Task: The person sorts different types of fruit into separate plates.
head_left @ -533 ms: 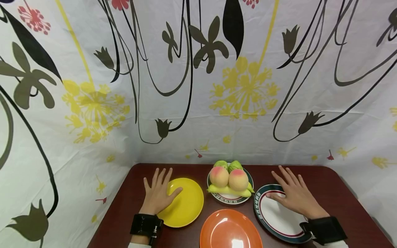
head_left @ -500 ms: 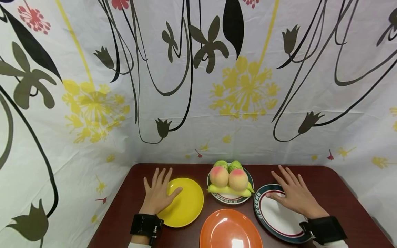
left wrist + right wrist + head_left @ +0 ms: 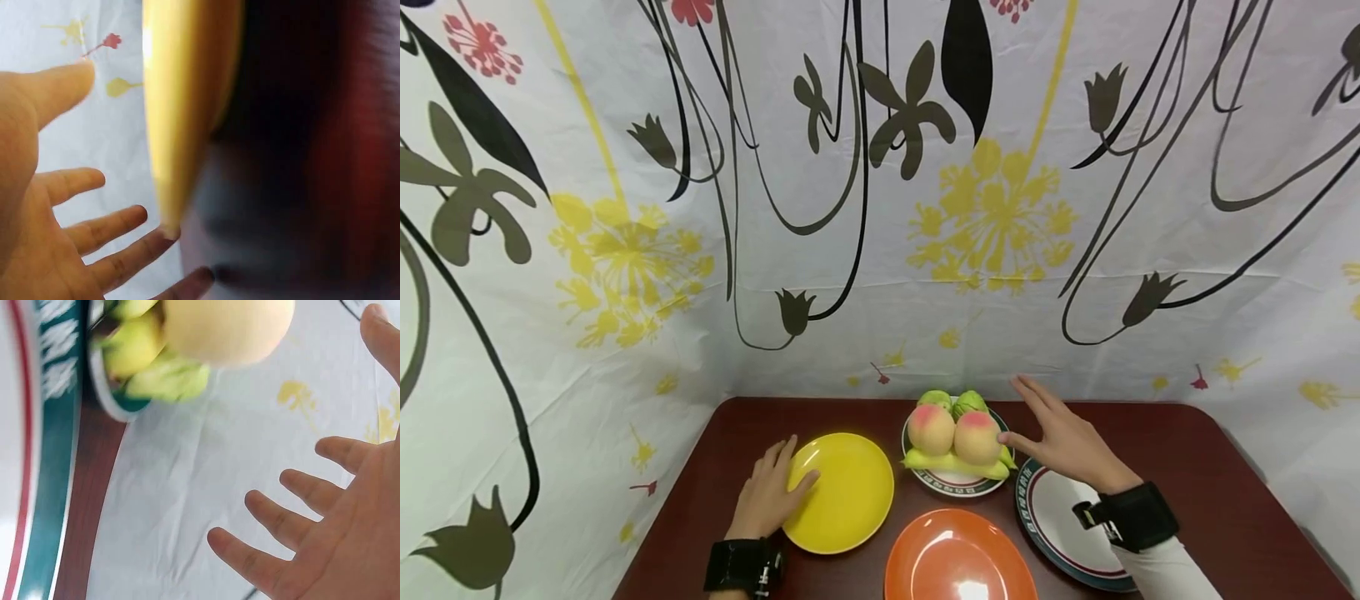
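My left hand [image 3: 769, 493] is at the left edge of the yellow plate [image 3: 853, 492], fingers extended and nothing in them. In the left wrist view those straight fingers [image 3: 119, 265] spread beside the plate's rim. The right hand [image 3: 1070, 437] reaches over the far part of the green-rimmed white plate [image 3: 1060, 521], thumb overlapping the right-hand peach [image 3: 974, 440] in the head view. From the right wrist, that hand's fingers [image 3: 284, 528] look straight and apart, with a gap to the peach [image 3: 228, 328]. A second peach [image 3: 929, 430] sits beside the first on a small patterned plate [image 3: 951, 483].
Yellow-green banana-like pieces [image 3: 951, 462] lie before the peaches, and green round leafy pieces [image 3: 935, 398] behind. An orange plate [image 3: 958, 558] is at the front middle of the dark red table [image 3: 1213, 492]. A flower-patterned cloth [image 3: 880, 250] hangs right behind the table.
My right hand has moved left from over the white plate toward the peaches. The left hand has drawn back slightly, down and left. The plates and fruit have stayed in place.
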Tool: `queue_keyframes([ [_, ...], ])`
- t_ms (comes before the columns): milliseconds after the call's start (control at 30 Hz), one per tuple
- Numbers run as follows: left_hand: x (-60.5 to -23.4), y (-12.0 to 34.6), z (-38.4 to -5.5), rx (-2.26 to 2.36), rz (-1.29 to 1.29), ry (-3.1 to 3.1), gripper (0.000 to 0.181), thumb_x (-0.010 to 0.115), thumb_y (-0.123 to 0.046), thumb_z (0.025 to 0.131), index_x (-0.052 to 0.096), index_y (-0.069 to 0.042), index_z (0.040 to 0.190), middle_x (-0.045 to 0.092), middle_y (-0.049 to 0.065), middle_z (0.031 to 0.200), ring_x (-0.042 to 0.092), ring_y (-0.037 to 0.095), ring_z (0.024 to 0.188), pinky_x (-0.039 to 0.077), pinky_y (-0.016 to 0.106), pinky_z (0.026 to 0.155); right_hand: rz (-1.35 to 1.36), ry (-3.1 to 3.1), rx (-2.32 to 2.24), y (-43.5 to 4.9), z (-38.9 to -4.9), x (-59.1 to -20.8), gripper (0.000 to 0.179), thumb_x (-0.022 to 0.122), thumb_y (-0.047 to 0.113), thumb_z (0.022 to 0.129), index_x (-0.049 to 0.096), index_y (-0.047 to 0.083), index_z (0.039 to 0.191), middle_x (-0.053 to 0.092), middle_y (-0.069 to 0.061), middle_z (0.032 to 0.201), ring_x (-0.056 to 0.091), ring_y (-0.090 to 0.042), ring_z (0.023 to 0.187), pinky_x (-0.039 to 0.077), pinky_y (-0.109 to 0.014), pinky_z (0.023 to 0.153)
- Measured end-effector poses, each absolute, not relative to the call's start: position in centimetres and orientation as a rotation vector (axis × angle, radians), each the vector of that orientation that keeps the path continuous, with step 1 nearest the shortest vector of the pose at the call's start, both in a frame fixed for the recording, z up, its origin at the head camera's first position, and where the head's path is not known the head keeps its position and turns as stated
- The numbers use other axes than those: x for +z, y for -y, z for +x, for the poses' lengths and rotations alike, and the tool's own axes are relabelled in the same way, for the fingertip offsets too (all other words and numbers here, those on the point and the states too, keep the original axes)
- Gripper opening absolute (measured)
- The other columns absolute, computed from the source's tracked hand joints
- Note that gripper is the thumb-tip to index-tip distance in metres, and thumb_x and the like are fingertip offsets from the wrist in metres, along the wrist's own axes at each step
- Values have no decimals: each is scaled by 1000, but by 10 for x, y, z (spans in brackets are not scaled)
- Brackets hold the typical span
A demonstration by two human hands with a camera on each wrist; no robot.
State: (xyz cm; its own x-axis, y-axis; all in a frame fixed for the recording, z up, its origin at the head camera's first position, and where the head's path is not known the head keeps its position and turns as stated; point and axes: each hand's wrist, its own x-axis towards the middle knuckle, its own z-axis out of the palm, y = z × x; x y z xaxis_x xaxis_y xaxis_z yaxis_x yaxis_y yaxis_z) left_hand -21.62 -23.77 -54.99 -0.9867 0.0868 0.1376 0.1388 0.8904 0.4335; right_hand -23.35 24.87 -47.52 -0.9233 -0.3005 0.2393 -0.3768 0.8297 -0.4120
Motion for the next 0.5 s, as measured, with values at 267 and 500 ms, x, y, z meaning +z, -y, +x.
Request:
queue_keyframes([
  [267, -566, 249, -217, -964, -58, 2959, 75, 64, -47, 98, 40, -3, 154, 47, 26, 137, 52, 40, 119, 51, 56, 86, 624, 2830, 707, -211, -256, -482, 101, 67, 71, 84, 25, 24, 163, 28, -12, 165, 37, -44, 142, 54, -48, 68],
  [500, -570, 252, -220, -944, 33, 2995, 62, 67, -43, 97, 53, -4, 143, 60, 17, 130, 65, 29, 104, 54, 49, 82, 649, 2856, 741, -193, -268, -500, 100, 72, 67, 83, 30, 21, 161, 37, -13, 159, 44, -41, 138, 54, -57, 78],
])
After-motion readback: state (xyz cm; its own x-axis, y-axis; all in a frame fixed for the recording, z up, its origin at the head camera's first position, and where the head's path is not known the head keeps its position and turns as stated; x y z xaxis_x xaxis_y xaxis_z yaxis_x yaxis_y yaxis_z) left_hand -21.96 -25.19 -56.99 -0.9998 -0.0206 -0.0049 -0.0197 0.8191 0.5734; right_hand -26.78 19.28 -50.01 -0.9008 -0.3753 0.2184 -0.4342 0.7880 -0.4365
